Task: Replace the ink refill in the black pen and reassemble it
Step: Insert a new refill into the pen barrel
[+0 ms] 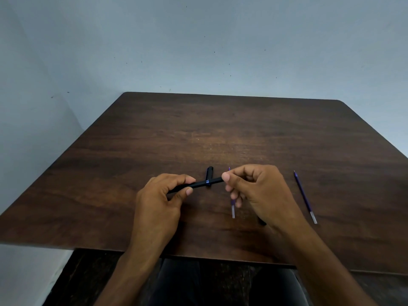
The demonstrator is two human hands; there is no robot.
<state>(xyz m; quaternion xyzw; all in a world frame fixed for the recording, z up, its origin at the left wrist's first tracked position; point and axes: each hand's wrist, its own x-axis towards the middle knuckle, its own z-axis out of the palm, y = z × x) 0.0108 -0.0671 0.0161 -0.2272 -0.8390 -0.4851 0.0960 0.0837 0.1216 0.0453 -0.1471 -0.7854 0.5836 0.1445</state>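
Observation:
I hold the black pen (202,183) level above the table. My left hand (164,195) grips its left end, and my right hand (254,191) pinches its right end between thumb and forefinger. A thin blue ring circles the pen near the middle. Behind it the black pen cap (209,171) lies on the table. One purple ink refill (233,209) lies under my right hand, mostly hidden, with its clear end sticking out. A second purple refill (305,197) lies free to the right of my right hand.
The dark wooden table (220,133) stands against a pale blue wall. Its near edge runs just below my wrists. A small dark piece (262,221) peeks out beneath my right wrist; what it is stays unclear.

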